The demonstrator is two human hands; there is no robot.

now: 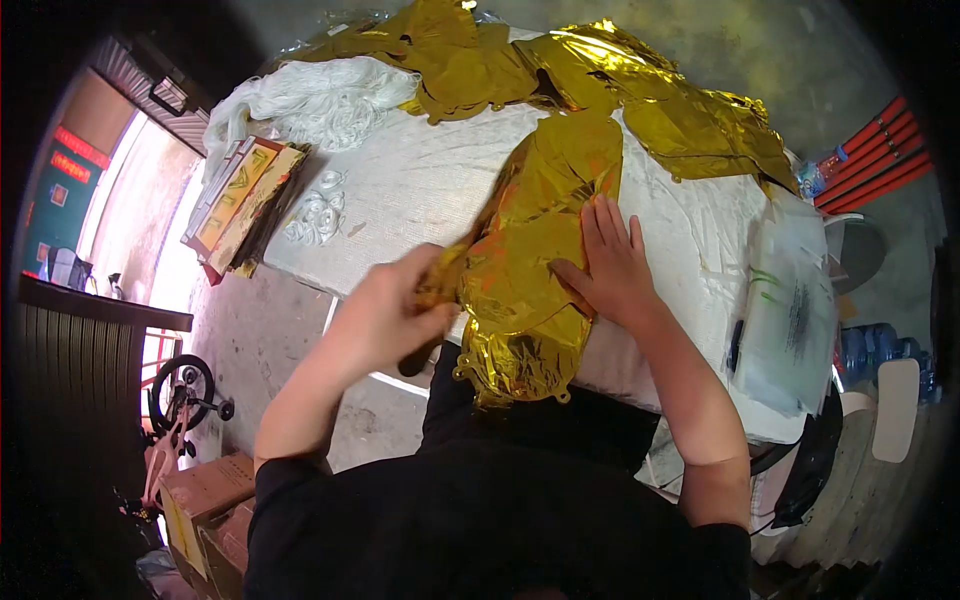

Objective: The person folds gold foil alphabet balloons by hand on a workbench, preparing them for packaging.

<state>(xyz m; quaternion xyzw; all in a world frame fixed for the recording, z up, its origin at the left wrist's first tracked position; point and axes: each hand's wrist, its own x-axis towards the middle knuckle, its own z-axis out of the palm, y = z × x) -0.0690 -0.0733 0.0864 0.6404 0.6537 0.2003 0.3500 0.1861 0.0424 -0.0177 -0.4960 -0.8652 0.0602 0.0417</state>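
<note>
A gold foil sheet (540,220) lies lengthwise on the white-covered table (420,180), its shiny lower end hanging over the near edge. My right hand (612,258) rests flat on the foil's right side, fingers spread. At the left edge of the foil, my left hand (395,310) is closed, with bunched gold foil between its fingers; it is slightly blurred. More gold foil pieces (690,125) lie along the far side of the table.
White string bundles (335,95) and small white coils (318,212) lie at the left, beside a stack of cards (240,205). Clear plastic bags (790,305) lie at the right. Cardboard boxes (205,495) and a bicycle (180,400) stand on the floor at the left.
</note>
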